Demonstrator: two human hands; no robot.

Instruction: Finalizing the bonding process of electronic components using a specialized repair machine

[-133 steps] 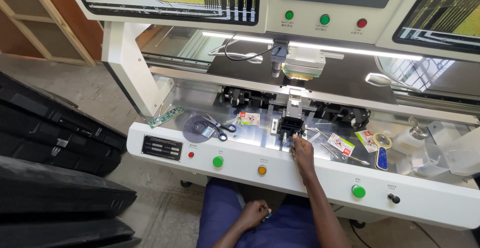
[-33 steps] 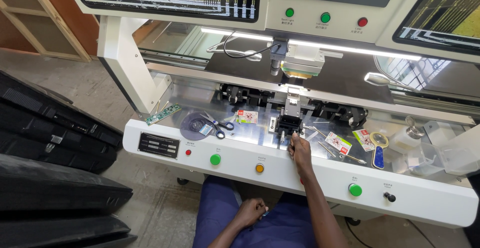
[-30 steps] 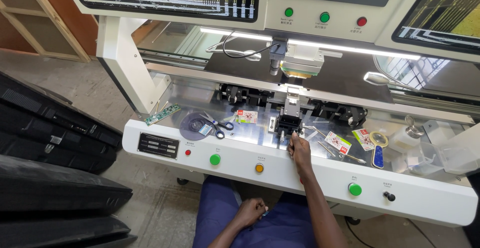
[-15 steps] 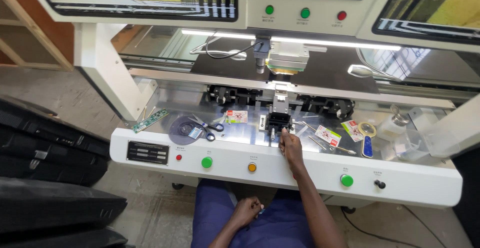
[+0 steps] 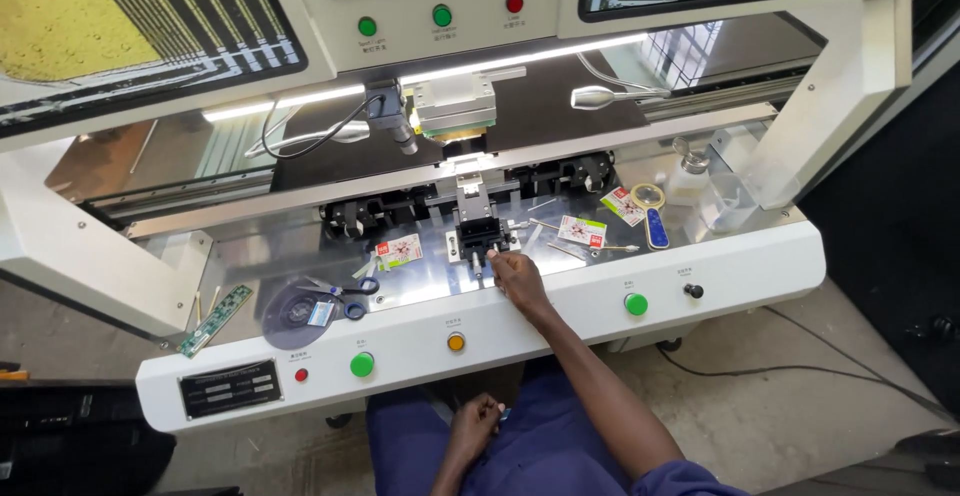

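Right hand [image 5: 516, 278] pinches a knob on the black stage [image 5: 476, 236] just ahead; left hand [image 5: 476, 423] curled loosely in the lap.

Your right hand [image 5: 517, 278] rests fingertips on the black adjustment stage [image 5: 477, 234] at bench centre | your left hand [image 5: 476, 424] lies curled on your lap, near edge | scissors [image 5: 345, 294] left of the stage | magnifier [image 5: 650, 211] far right
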